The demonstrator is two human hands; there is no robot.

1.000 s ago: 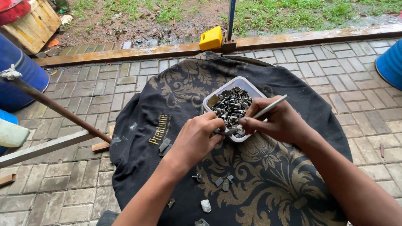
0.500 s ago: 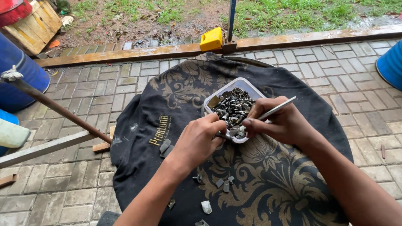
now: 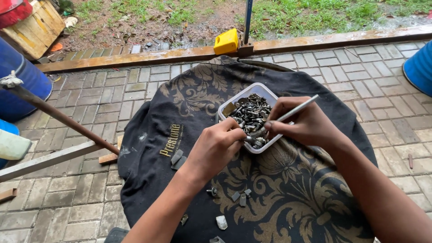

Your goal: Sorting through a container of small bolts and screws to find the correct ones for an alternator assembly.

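Bolts [image 3: 250, 114] fill the tub [image 3: 258, 89]; left hand [image 3: 219, 145] pinches one at its near rim, right hand [image 3: 302, 123] grips a rod [image 3: 298, 109].

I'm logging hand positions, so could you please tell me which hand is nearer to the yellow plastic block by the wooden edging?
Left. The left hand sits at the white plastic tub's near rim, more directly below the yellow plastic block; the right hand lies further right.

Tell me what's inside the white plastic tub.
The white plastic tub holds a heap of small dark metal bolts and screws. The left hand and right hand cover its near edge; its bottom is hidden.
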